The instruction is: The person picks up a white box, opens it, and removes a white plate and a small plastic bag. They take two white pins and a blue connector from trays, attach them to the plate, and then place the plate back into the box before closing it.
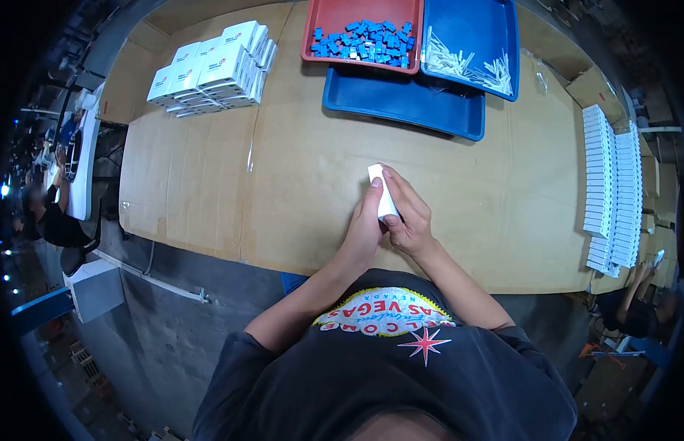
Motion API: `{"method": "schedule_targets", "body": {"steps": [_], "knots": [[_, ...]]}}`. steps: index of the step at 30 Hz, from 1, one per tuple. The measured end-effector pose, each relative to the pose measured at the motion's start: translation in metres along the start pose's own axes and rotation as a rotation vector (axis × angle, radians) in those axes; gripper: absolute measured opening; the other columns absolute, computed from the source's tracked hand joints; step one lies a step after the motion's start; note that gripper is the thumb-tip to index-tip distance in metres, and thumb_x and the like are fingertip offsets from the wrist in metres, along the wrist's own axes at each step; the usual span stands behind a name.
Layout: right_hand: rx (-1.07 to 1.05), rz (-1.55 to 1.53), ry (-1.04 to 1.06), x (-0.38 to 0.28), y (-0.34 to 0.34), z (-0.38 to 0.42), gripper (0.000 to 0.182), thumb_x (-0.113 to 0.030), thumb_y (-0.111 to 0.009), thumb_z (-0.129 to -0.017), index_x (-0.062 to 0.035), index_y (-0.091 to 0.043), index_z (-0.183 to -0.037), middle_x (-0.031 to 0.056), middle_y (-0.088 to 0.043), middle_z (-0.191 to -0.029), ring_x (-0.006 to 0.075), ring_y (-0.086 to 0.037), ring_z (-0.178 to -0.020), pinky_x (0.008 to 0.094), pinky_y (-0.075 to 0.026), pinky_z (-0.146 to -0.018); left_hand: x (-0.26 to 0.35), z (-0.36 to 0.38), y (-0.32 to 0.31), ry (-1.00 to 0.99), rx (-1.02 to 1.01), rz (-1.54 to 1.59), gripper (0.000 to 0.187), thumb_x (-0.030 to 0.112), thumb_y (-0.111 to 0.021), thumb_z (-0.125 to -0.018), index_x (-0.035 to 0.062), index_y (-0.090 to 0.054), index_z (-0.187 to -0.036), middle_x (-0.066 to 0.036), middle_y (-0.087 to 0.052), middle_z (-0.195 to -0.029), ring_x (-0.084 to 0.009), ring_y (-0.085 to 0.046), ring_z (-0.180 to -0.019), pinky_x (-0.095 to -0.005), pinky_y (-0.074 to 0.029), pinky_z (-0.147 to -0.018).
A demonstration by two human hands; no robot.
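Light falls bright on my table [305, 184]; the white box [387, 204] in my fingers [408, 194] shows almost blank; the floor [173, 316] lies dim; a lamp [4, 190] glares far left; the lens curves the edges into black.

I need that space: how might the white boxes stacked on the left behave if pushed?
The white boxes would probably shift separately, being stacked in several layers. Each is likely stiff, given its flat faces and straight edges.
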State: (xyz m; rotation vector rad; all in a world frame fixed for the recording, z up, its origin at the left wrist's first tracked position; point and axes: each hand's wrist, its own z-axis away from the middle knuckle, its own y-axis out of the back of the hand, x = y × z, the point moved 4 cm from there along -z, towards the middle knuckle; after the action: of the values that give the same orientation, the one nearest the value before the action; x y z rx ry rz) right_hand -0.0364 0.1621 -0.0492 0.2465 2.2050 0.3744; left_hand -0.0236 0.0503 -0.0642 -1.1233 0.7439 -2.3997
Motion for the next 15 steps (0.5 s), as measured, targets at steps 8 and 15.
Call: {"method": "schedule_targets", "body": {"steps": [8, 15], "knots": [[0.001, -0.017, -0.007, 0.0028, -0.0017, 0.0016, 0.067, -0.045, -0.051, -0.111, 0.0144, -0.057, -0.141, 0.0367, -0.059, -0.140, 0.0493, -0.065, -0.125, 0.0461, -0.054, -0.104, 0.0013, -0.0002, -0.0012, -0.012, 0.026, -0.008, 0.060, 0.055, -0.044, -0.111, 0.0057, -0.048, -0.146, -0.007, -0.063, -0.126, -0.0168, -0.064, -0.117, -0.0342, -0.052, -0.100], [-0.006, -0.047, -0.010, 0.0020, -0.0036, -0.0006, 0.065, -0.043, -0.049, -0.111, 0.0139, -0.056, -0.142, 0.0367, -0.059, -0.140, 0.0491, -0.064, -0.126, 0.0456, -0.053, -0.105, 0.0022, 0.0003, -0.0011, -0.044, 0.056, 0.000, 0.057, 0.055, -0.044, -0.111, 0.0089, -0.047, -0.146, -0.006, -0.063, -0.126, -0.0163, -0.064, -0.118, -0.0339, -0.052, -0.100]]}}
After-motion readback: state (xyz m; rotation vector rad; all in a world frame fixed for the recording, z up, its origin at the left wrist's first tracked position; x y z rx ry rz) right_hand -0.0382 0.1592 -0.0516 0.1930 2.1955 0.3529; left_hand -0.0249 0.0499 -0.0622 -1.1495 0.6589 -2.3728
